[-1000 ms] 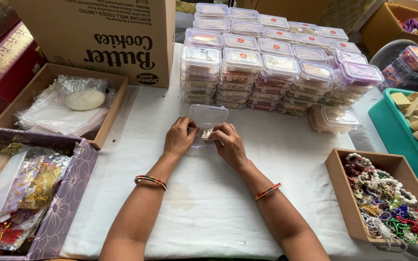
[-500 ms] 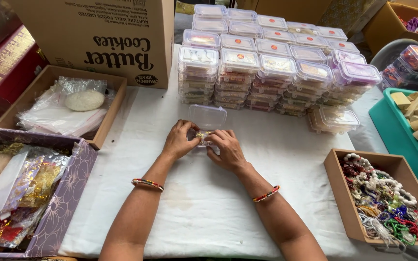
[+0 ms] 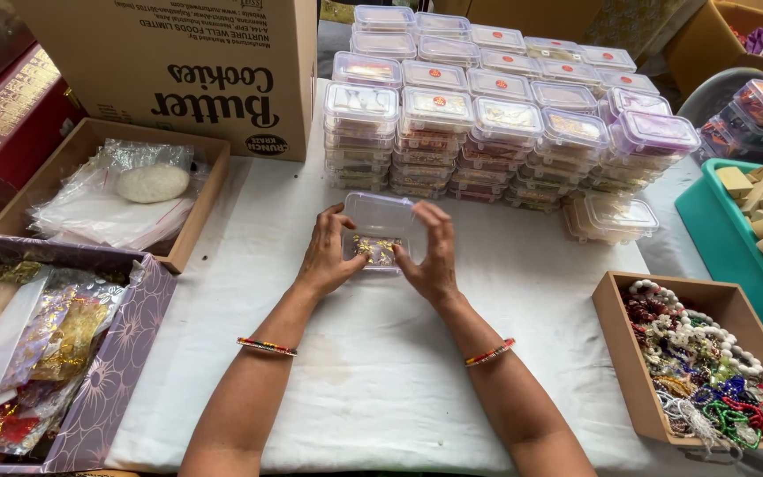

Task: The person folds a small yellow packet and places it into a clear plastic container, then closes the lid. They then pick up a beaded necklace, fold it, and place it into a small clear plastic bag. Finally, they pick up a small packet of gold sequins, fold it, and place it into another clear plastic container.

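Your left hand [image 3: 327, 256] and right hand [image 3: 434, 256] sit near the middle of the white cloth-covered table [image 3: 373, 389], fingers curved and part open, each clasping one side of a small clear plastic box [image 3: 378, 234] between them. The left thumb lies along the box's near left edge and the right fingers wrap its right end; the box rests low over the cloth, its hinged lid tipped up at the far side, with small gold-coloured bits showing inside. Half a second ago your hands were closer together, fingertips pinched over the box's contents; now they have spread out to its sides, and the lid shows more plainly. To your right, near the table edge, stands a brown tray of beaded strings [image 3: 708, 362]. To your left lies a purple flowered box of foil packets [image 3: 55, 353], and past it a cardboard tray of plastic bags [image 3: 108, 190]. Beyond the box rise stacks of filled clear containers [image 3: 496, 132], with a big cardboard carton [image 3: 178, 71] to their left.
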